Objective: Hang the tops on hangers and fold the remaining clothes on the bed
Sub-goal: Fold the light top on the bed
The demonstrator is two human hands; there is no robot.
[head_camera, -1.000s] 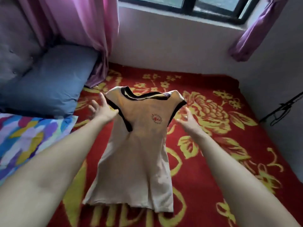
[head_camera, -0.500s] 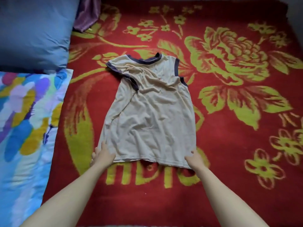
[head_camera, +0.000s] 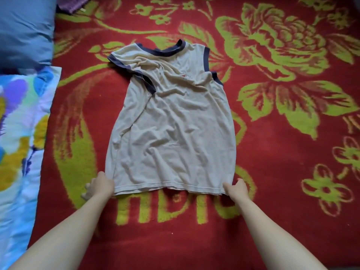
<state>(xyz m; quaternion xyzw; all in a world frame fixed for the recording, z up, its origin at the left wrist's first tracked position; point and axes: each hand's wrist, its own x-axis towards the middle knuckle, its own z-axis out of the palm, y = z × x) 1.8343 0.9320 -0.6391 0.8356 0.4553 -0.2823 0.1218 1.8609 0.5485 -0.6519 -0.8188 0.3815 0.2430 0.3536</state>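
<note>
Dropped flat: beige navy-trimmed sleeveless top [head_camera: 173, 123] | left hand [head_camera: 100, 185], right hand [head_camera: 236, 189] pinch hem corners | soft, light; take shoulders.

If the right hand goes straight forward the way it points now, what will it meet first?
The beige top: the right hand sits at its hem corner, so it would probably push into that fabric first.

Bare red blanket [head_camera: 272, 172] right of the beige top [head_camera: 173, 129]; blue pillow [head_camera: 25, 30] and patterned quilt [head_camera: 21, 133] near its left.
</note>
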